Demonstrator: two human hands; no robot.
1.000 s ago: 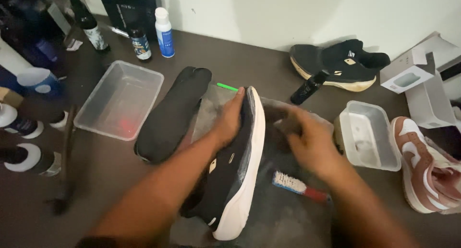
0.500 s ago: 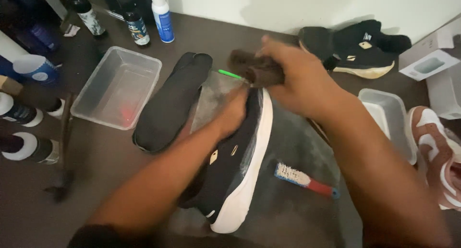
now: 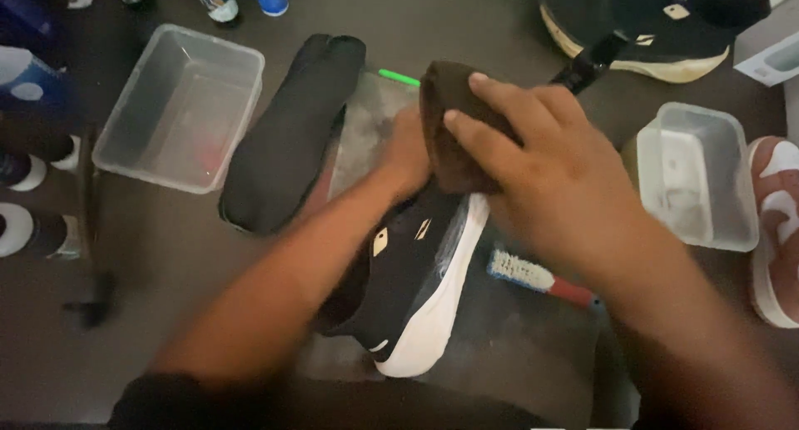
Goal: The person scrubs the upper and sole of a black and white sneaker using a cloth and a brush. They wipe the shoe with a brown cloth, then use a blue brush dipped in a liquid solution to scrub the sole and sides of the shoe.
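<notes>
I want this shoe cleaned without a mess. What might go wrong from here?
The right hand presses a brown cloth on the black shoe, which the left hand alone steadies on its side; it may slip. The right forearm hangs over the red-handled brush and may knock it.

A single head-worn camera looks steeply down, close over the dark table (image 3: 166, 255).

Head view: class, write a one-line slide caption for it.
Left hand steadies a black white-soled shoe while right hand presses a brown cloth onto it.
</notes>
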